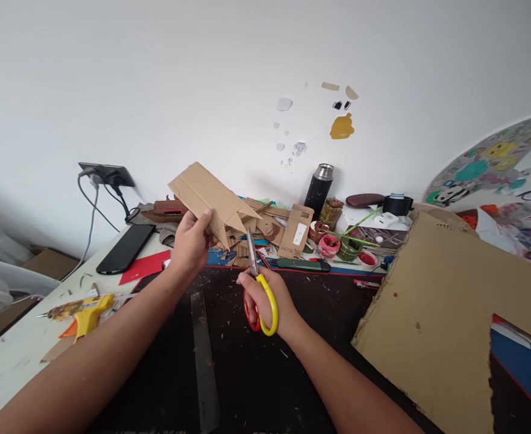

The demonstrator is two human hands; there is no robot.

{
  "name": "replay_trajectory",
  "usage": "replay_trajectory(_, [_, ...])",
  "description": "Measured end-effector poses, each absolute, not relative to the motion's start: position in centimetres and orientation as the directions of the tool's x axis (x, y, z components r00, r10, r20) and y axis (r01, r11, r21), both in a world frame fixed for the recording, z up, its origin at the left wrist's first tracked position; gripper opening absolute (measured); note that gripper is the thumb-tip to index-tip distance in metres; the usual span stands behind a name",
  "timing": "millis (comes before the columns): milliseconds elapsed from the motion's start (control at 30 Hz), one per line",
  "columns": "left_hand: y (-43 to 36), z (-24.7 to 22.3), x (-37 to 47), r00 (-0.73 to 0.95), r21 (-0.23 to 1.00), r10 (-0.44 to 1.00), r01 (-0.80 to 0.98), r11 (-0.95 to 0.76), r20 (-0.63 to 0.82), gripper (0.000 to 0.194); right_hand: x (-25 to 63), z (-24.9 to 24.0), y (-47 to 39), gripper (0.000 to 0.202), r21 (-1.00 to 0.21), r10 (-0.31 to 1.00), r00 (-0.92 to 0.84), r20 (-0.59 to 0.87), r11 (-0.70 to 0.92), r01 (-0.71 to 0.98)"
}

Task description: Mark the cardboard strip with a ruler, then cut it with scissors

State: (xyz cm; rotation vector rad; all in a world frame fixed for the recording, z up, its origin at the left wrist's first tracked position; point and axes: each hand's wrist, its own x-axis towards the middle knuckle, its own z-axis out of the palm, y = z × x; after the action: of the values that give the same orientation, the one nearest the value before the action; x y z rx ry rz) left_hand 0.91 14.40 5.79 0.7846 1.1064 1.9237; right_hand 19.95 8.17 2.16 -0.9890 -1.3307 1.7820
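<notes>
My left hand (193, 242) is closed on the lower edge of a folded cardboard piece (208, 196), its thumb lying on the front face. The piece is held up off the table, tilted, with cut, pointed flaps at its right end. My right hand (265, 295) grips scissors (267, 306) by one yellow and one red handle. Their blades point up and their tips are beside the flaps; whether they touch the cardboard I cannot tell.
A metal ruler (204, 361) lies on the dark mat. At left are a yellow glue gun (88, 313) and a phone (126, 248). Paint pots (329, 245), a black flask (319, 188) and scraps line the wall. A large cardboard sheet (437, 301) covers the right.
</notes>
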Motion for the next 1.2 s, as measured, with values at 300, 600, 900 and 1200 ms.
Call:
replay_trajectory(300, [13.7,5.8,1.4,-0.257,0.954,0.966,-0.291,-0.077,-0.001,0.056,21.5,3.2,10.9,0.069,-0.912,0.966,-0.201,-0.161,-0.224,-0.344])
replay_trajectory(600, [12.3,6.0,1.8,0.024,0.984,0.989,-0.091,0.150,-0.148,0.065,22.3,3.0,11.6,0.068,-0.935,0.956,-0.265,-0.128,-0.205,-0.288])
replay_trajectory(900, [12.7,6.7,1.4,-0.184,0.931,0.949,0.313,-0.190,0.255,0.047,22.8,3.3,11.3,0.057,-0.995,0.998,-0.069,-0.003,-0.010,-0.104])
replay_trajectory(1200, [10.2,9.5,2.5,0.209,0.715,0.977,0.688,-0.123,-0.032,0.043,23.3,3.1,11.5,0.041,-0.988,0.988,0.040,0.151,0.152,-0.031])
